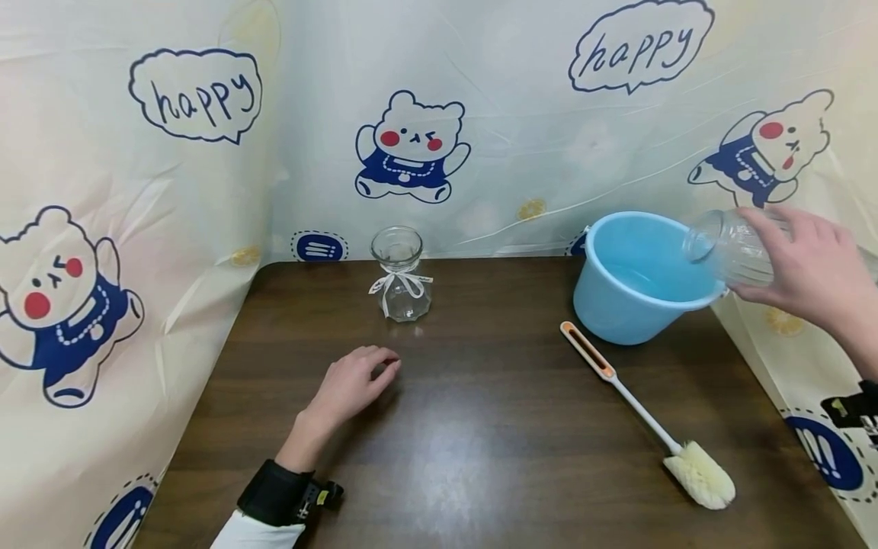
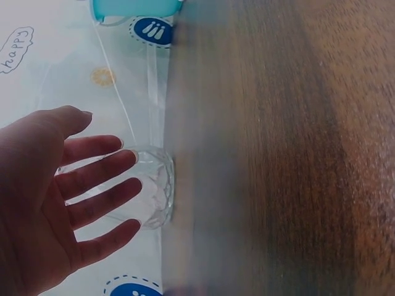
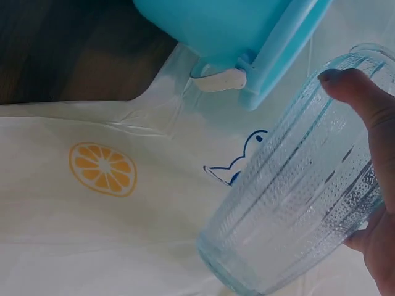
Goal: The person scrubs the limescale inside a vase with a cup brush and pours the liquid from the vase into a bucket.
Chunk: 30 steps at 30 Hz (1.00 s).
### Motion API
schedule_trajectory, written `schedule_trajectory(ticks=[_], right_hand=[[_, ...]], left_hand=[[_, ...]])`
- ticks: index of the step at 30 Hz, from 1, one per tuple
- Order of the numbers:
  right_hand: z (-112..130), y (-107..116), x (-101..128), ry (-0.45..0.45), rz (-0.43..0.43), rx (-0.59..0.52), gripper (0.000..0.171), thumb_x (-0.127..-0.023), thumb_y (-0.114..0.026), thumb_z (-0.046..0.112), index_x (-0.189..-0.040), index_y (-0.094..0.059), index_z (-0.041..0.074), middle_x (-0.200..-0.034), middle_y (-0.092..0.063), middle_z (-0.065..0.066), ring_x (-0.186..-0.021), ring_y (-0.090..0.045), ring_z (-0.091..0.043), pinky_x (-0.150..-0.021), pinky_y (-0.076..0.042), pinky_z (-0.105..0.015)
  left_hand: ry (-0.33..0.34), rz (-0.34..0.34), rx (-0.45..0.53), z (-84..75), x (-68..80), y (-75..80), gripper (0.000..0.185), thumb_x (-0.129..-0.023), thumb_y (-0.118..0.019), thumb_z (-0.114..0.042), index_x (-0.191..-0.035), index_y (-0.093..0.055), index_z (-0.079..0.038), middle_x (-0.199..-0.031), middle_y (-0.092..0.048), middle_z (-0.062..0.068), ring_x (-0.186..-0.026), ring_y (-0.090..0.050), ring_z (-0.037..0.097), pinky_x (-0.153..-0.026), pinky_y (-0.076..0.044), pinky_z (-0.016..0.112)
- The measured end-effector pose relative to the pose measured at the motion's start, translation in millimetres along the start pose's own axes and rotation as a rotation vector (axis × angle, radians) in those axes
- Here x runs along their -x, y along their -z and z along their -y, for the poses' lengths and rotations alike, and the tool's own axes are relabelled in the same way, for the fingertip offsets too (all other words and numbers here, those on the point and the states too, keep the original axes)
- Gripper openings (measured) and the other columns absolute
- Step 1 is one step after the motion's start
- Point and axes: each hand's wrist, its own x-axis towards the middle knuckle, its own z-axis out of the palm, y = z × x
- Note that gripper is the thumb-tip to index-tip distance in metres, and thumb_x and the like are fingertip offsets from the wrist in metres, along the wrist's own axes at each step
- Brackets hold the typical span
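Note:
My right hand point(image 1: 809, 259) grips a clear ribbed glass vase point(image 1: 741, 244), tipped nearly level with its mouth over the rim of the light blue bucket point(image 1: 617, 313). In the right wrist view, droplets cover the glass vase point(image 3: 296, 179), and the thumb lies along its side. Some clear liquid shows inside the bucket. My left hand point(image 1: 353, 385) hovers over or rests on the table, fingers loosely bent, holding nothing. Just beyond it stands a small glass vase point(image 1: 405, 301) with a white ribbon bow; the left wrist view shows it partly behind the fingers point(image 2: 102, 206).
A bottle brush point(image 1: 645, 412) with a white and orange handle and cream head lies on the right of the brown table point(image 1: 439, 427). A printed cloth point(image 1: 315, 175) with cartoon bears hangs behind the table and at both sides.

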Motion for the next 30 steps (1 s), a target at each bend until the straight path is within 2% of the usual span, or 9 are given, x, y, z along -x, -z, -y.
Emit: schedule_trajectory(ticks=[5, 11, 16, 21, 22, 24, 26, 28, 30], right_hand=[[5.7, 2.2, 9.8, -0.021, -0.045, -0.125, 0.124, -0.059, -0.099, 0.016, -0.161, -0.029, 0.003, -0.145, -0.039, -0.04, -0.12, -0.038, -0.059, -0.09, -0.04, -0.083], [19.8, 5.5, 22.0, 0.003, -0.116, -0.189, 0.131, -0.051, -0.099, 0.019, -0.159, -0.029, -0.002, -0.135, -0.043, -0.043, -0.112, -0.042, -0.058, -0.079, -0.044, -0.079], [35.9, 11.3, 24.5, 0.027, -0.161, -0.285, 0.131, -0.049, -0.1, 0.018, -0.159, -0.031, -0.001, -0.135, -0.047, -0.041, -0.115, -0.042, -0.057, -0.084, -0.041, -0.082], [60.0, 19.0, 29.4, 0.007, -0.197, -0.452, 0.129, -0.05, -0.099, 0.007, -0.16, -0.032, 0.007, -0.141, -0.047, -0.036, -0.121, -0.042, -0.054, -0.092, -0.037, -0.084], [65.0, 20.1, 31.5, -0.001, -0.203, -0.481, 0.13, -0.05, -0.099, 0.004, -0.161, -0.032, 0.01, -0.143, -0.046, -0.034, -0.122, -0.043, -0.053, -0.101, -0.042, -0.075], [74.8, 21.1, 35.1, -0.014, -0.221, -0.537, 0.132, -0.05, -0.097, -0.002, -0.163, -0.03, 0.016, -0.145, -0.045, -0.031, -0.124, -0.043, -0.044, -0.109, -0.048, -0.048], [83.8, 21.5, 39.5, -0.026, -0.233, -0.584, 0.133, -0.052, -0.096, -0.004, -0.163, -0.027, 0.021, -0.145, -0.046, -0.027, -0.127, -0.043, -0.028, -0.104, -0.04, -0.02], [93.1, 20.1, 41.1, -0.027, -0.252, -0.627, 0.133, -0.053, -0.095, -0.005, -0.162, -0.026, 0.023, -0.141, -0.049, -0.023, -0.124, -0.042, -0.011, -0.091, -0.031, -0.008], [102.5, 18.4, 40.6, -0.023, -0.25, -0.684, 0.132, -0.054, -0.095, -0.007, -0.162, -0.025, 0.024, -0.138, -0.05, -0.019, -0.121, -0.041, 0.001, -0.092, -0.032, -0.01]], left_hand=[[-0.007, 0.005, -0.004, 2.3, 1.7, 0.2, 0.018, -0.102, -0.069, -0.029, -0.112, -0.077, -0.016, -0.11, -0.076, 0.001, -0.1, -0.07, 0.025, -0.082, -0.059, 0.049], [-0.016, -0.007, -0.01, 2.4, -0.2, -3.4, 0.02, -0.101, -0.069, -0.03, -0.112, -0.077, -0.015, -0.11, -0.076, 0.002, -0.101, -0.071, 0.025, -0.083, -0.059, 0.049], [-0.009, -0.004, -0.015, 2.5, -1.4, -4.9, 0.02, -0.102, -0.069, -0.031, -0.112, -0.077, -0.016, -0.11, -0.076, 0.002, -0.102, -0.071, 0.025, -0.083, -0.059, 0.05], [0.0, -0.002, -0.016, 0.9, -1.2, -5.7, 0.02, -0.101, -0.069, -0.03, -0.112, -0.077, -0.016, -0.11, -0.076, 0.002, -0.102, -0.071, 0.025, -0.083, -0.059, 0.05], [0.001, -0.002, -0.017, 0.5, -1.3, -5.7, 0.02, -0.101, -0.069, -0.03, -0.112, -0.077, -0.016, -0.11, -0.076, 0.002, -0.102, -0.071, 0.025, -0.083, -0.059, 0.05], [-0.002, -0.002, -0.02, -0.2, -1.8, -5.7, 0.02, -0.101, -0.069, -0.03, -0.112, -0.077, -0.016, -0.11, -0.076, 0.002, -0.102, -0.071, 0.025, -0.083, -0.059, 0.05], [-0.006, 0.002, -0.02, -1.8, -2.5, -5.8, 0.02, -0.102, -0.069, -0.031, -0.112, -0.077, -0.016, -0.11, -0.076, 0.003, -0.102, -0.071, 0.025, -0.083, -0.059, 0.05], [-0.009, 0.004, -0.019, -3.3, -2.9, -5.9, 0.02, -0.102, -0.069, -0.03, -0.112, -0.077, -0.016, -0.11, -0.076, 0.002, -0.101, -0.071, 0.025, -0.083, -0.059, 0.05], [-0.01, 0.004, -0.019, -4.5, -3.3, -6.0, 0.019, -0.102, -0.069, -0.03, -0.112, -0.077, -0.016, -0.11, -0.076, 0.003, -0.102, -0.071, 0.025, -0.083, -0.059, 0.05]])
